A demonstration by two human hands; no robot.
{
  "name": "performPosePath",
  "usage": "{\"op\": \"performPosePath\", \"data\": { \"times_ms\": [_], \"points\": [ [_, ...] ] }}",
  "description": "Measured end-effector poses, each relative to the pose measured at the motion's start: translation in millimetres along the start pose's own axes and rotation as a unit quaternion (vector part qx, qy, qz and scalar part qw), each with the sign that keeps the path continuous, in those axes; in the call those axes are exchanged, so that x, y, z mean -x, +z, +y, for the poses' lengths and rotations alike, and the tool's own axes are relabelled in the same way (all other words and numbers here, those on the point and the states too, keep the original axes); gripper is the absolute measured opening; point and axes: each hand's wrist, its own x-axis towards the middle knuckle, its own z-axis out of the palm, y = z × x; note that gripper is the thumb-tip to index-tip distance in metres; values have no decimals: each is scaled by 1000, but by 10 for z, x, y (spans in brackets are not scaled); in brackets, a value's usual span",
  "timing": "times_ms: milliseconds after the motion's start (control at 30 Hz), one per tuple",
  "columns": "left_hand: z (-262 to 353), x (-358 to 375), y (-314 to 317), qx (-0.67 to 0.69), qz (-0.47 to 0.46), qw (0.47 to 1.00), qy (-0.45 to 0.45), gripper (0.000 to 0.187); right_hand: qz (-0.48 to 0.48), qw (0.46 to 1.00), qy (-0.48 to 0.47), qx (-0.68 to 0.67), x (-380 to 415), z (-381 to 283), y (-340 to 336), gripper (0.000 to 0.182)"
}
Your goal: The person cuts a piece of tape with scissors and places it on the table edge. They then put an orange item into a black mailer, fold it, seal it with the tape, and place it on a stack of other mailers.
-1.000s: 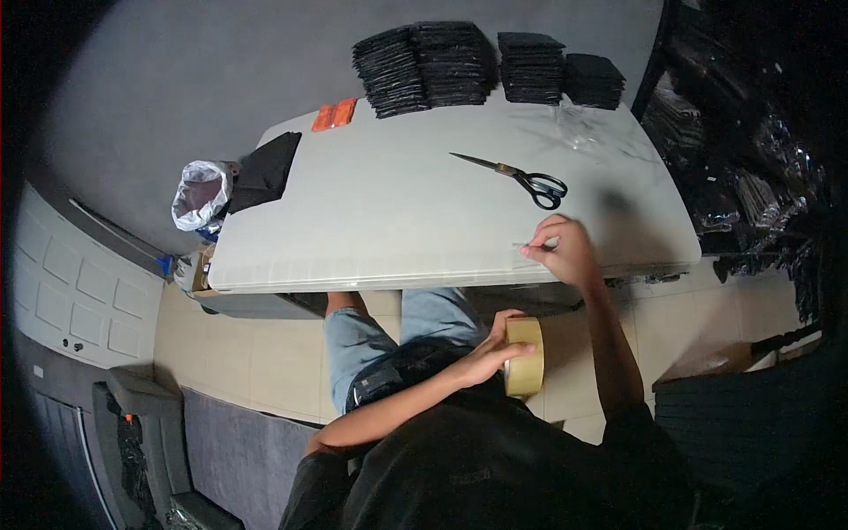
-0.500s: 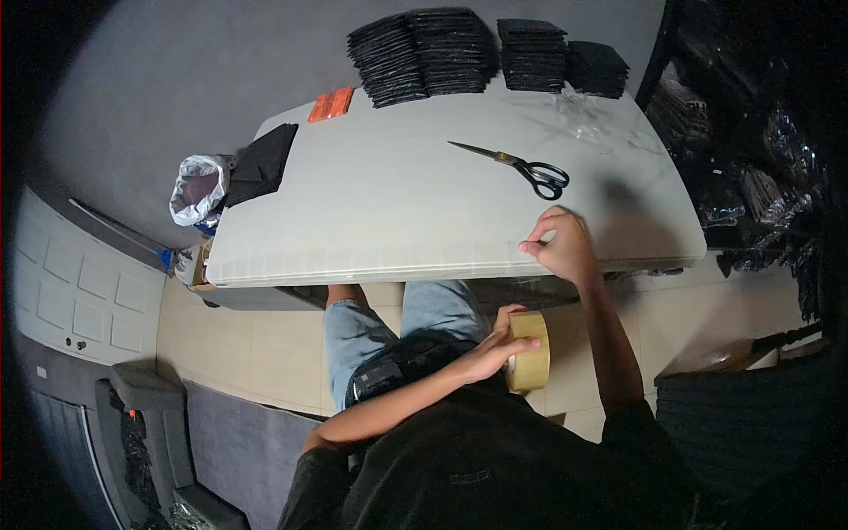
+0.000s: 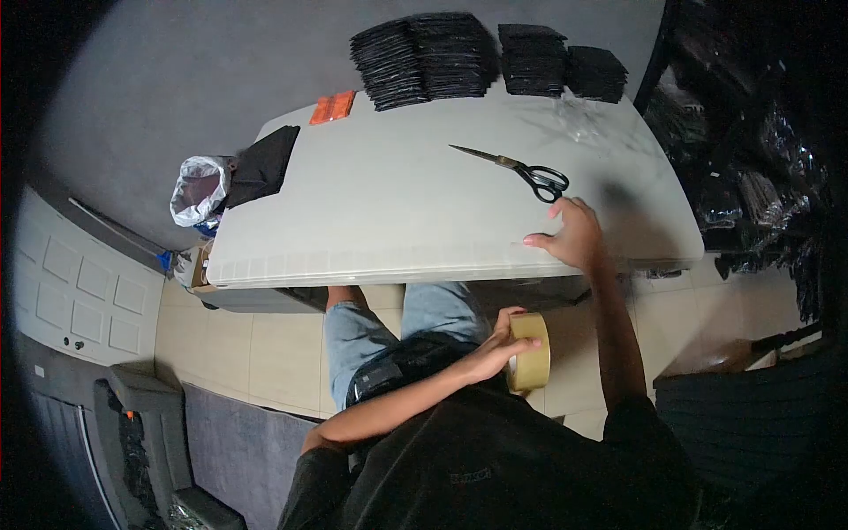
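Note:
My left hand [image 3: 496, 355] grips a wide roll of clear, yellowish packing tape [image 3: 533, 352] below the table's front edge, close to my body. Over the right part of the white table [image 3: 371, 194], my right hand [image 3: 574, 237] is open, thumb and fingers apart, with nothing visible between them. Black-handled scissors [image 3: 546, 181] lie just beyond it, blades pointing left. Along the front edge runs a row of what look like clear tape strips [image 3: 353, 263], ending near my right thumb.
Stacks of flat black packages [image 3: 424, 62] line the table's back. An orange packet [image 3: 333, 108] and folded black material [image 3: 265, 166] lie at left, beside a white-lined bin [image 3: 199, 190]. Crumpled clear plastic [image 3: 579, 119] sits at back right. Wrapped goods [image 3: 760, 194] fill a rack at right.
My right hand's thumb and fingers have gone from pinched together to spread apart, and the hand has shifted slightly to the right. My left hand still holds the tape roll.

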Motion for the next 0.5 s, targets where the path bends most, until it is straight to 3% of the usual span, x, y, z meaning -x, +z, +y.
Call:
{"op": "performPosePath", "data": {
  "times_ms": [67, 200, 267, 400, 500],
  "points": [
    [-55, -40, -38, -22, 4, 999, 32, 78, -102, 994, 17, -30, -83, 67, -45, 45],
    [-141, -103, -79, -50, -1, 996, 78, 78, -14, 990, -69, -121, -155, -59, 64, 36],
    [28, -55, -48, -29, -5, 997, 67, 78, -157, 962, -90, -206, -154, -260, 9, 30],
    [76, -44, -23, -23, -11, 998, 59, 78, -157, 968, -131, -146, -137, -227, 141, 27],
    [98, -39, -40, -38, -15, 997, 64, 79, -172, 974, -72, -126, -129, -254, 99, 26]
  ]
}}
